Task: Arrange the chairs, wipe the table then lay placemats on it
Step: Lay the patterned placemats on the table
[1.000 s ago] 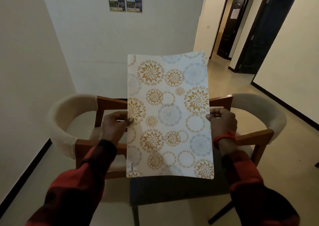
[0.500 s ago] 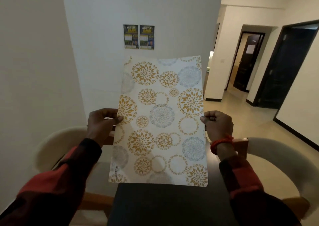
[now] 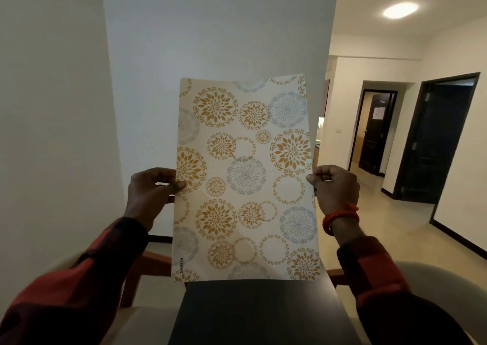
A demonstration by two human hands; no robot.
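A cream placemat [image 3: 245, 178] printed with gold and grey flower circles is held upright in the air, long side vertical. My left hand [image 3: 150, 194] pinches its left edge and my right hand [image 3: 334, 186] pinches its right edge, both at mid height. Below the mat lies the dark table top [image 3: 258, 313], with the mat's lower edge just above its far end. A cream chair with a wooden frame [image 3: 147, 268] stands at the table's left, and another cream chair [image 3: 432, 284] at its right. The mat hides the far end of the table.
White walls [image 3: 52, 133] close in on the left and straight ahead. To the right the tiled floor [image 3: 395, 220] opens into a hallway with two dark doorways [image 3: 434, 139].
The view has tilted upward, so the placemat sits higher against the wall and less of the chairs shows. Both hands keep the same hold on the mat's edges.
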